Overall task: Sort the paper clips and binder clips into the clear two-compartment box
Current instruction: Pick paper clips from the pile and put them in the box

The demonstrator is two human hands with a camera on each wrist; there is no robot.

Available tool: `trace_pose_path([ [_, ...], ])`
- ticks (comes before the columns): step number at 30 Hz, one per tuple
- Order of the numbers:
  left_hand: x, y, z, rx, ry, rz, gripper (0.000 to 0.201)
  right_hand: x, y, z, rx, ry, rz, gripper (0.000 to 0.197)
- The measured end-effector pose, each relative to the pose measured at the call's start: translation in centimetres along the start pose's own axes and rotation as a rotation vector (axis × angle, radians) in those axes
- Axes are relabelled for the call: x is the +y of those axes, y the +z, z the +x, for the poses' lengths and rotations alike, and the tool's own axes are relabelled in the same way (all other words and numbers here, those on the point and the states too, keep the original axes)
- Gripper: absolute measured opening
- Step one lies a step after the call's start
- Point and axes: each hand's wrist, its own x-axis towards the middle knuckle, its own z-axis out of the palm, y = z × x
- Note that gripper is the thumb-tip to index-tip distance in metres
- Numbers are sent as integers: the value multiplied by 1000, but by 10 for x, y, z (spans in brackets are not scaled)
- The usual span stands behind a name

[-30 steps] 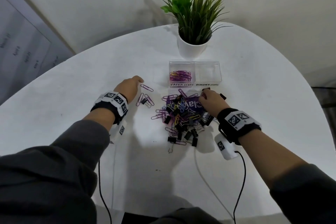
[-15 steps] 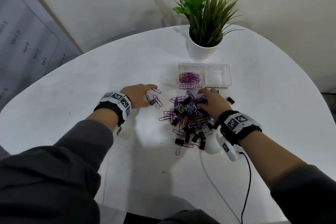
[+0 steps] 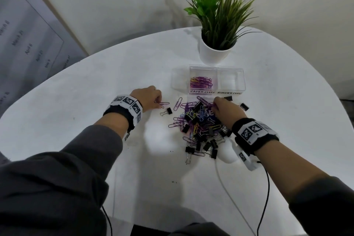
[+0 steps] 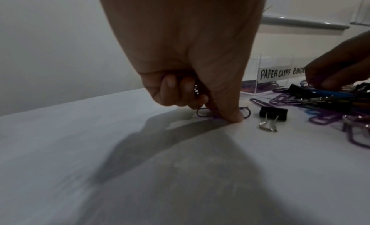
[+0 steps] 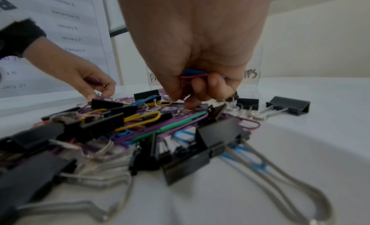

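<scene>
counter [image 3: 95,86]: white and round, everything sits on it. I'll place the rest relative to the box.
pile [image 3: 199,126]: the big mixed heap just in front of the box, dozens of paper clips and black binder clips tangled together. Most of the job is still sitting right here, I'd say.
box [image 3: 229,70]: clear, two compartments, right in front of the plant pot [image 3: 214,55].
paper clip side [image 3: 201,82]: left compartment has a small bunch of purple and yellow ones already, so that half is started.
binder clip side [image 3: 230,82]: right compartment looks empty, so nothing done there yet.
right hand [image 3: 228,111]: on the pile's near-box edge, fingers curled around a few paper clips, blue and red ones show in the wrist view.
left hand [image 3: 147,97]: left of the box, pinching a purple paper clip [image 3: 162,104] against the counter, more tucked in its curled fingers.
stray binder clip [image 3: 167,111]: just beside the left hand, untouched.
</scene>
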Motion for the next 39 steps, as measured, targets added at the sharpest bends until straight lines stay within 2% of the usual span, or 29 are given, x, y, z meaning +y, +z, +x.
trace_pose_path([
  [5,1,-3,-1,25,11,79,22,5,-7,-7,-17,16,19,25],
  [8,7,-4,-2,73,11,160,23,6,-9,-10,-5,37,106,22],
  [12,14,-3,-4,137,-43,69,30,2,-12,-11,47,28,183,20],
  [15,20,-4,-6,192,-63,33,34,-7,-14,-8,90,-31,177,26],
  [19,29,-3,-2,270,-67,8,44,-23,-11,-5,71,-155,60,35],
  [22,38,0,1,239,-4,39,55,-26,-4,-7,34,-194,-38,37],
  [27,43,5,2,227,43,40,47,-7,-4,-20,28,-155,-62,37],
  [31,39,9,6,241,-13,-161,34,5,-13,-23,55,-87,19,27],
  [34,40,8,7,234,-50,-210,31,1,-14,-15,102,-55,67,25],
  [37,47,6,7,181,-111,-198,39,-10,-8,-5,124,-49,-26,32],
  [39,53,8,8,127,-144,-190,31,-17,-2,2,114,-42,-100,32],
])
